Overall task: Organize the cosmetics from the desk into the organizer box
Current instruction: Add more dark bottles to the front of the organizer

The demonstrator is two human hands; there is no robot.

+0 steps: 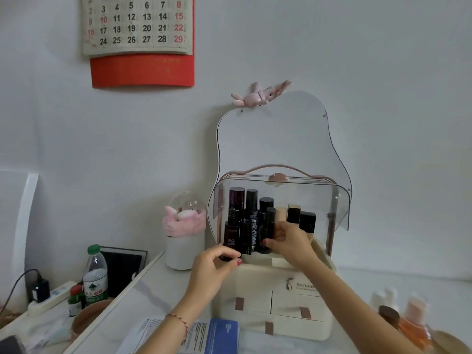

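A: Start left of the organizer. What's there?

B: Far left, a clear plastic water bottle with a green cap and a green-and-white label, its writing too small to read. Closer in stands a white cylinder topped by a fuzzy pink holder under a clear dome. High on the wall to the left hangs a calendar; its bottom row reads 24 to 29, above a red panel.

A: And the organizer itself?

B: Cream plastic, with drawers below wearing brown tabs and "Serinu…" printed on the front. Its clear curved lid is swung open. Glossy dark bottles stand in the top shelf, with a beige tube and two black square caps to their right.

A: The hands?

B: The left hand curls its fingers round the front-left black bottle, labelled "YOUTH CODE". The right hand pinches a small dark bottle mid-shelf.

A: Right of the organizer?

B: Blurred orange and white bottles sit on the desk.
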